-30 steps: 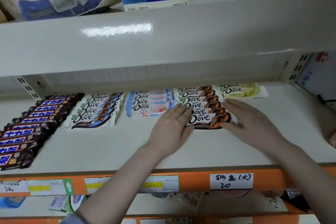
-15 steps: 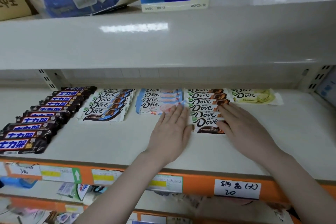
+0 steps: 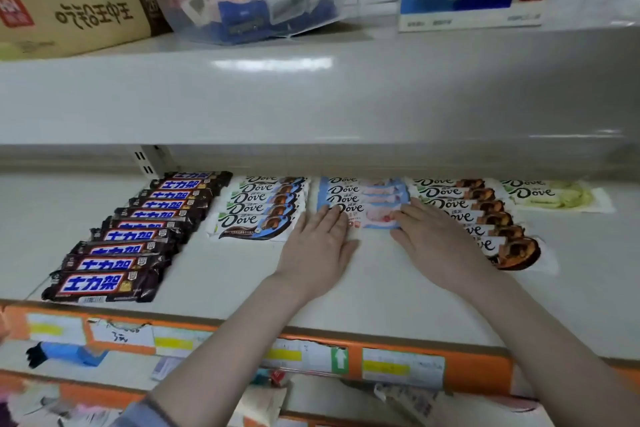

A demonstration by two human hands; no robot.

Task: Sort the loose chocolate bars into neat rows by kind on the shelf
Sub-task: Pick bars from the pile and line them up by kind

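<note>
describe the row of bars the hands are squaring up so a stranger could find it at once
On the cream shelf above the orange price strip, five rows of bars run front to back. Count to the middle row, the pale blue Dove bars. Only its wrappers are light blue with pink; its neighbours are white.

I see five rows of chocolate bars lying flat on the pale shelf (image 3: pixel 346 295), each row overlapping front to back. Far left, the dark brown bars with blue-and-white lettering (image 3: pixel 138 236) run in a long slanted row toward the front edge. Just beside them sit the white-and-blue Dove bars (image 3: pixel 259 208), then the light blue and pink Dove bars (image 3: pixel 363 199), then the white-and-brown Dove bars (image 3: pixel 481 218), whose row reaches further forward. The pale green Dove bars (image 3: pixel 554 196) lie far right, at the back.
</note>
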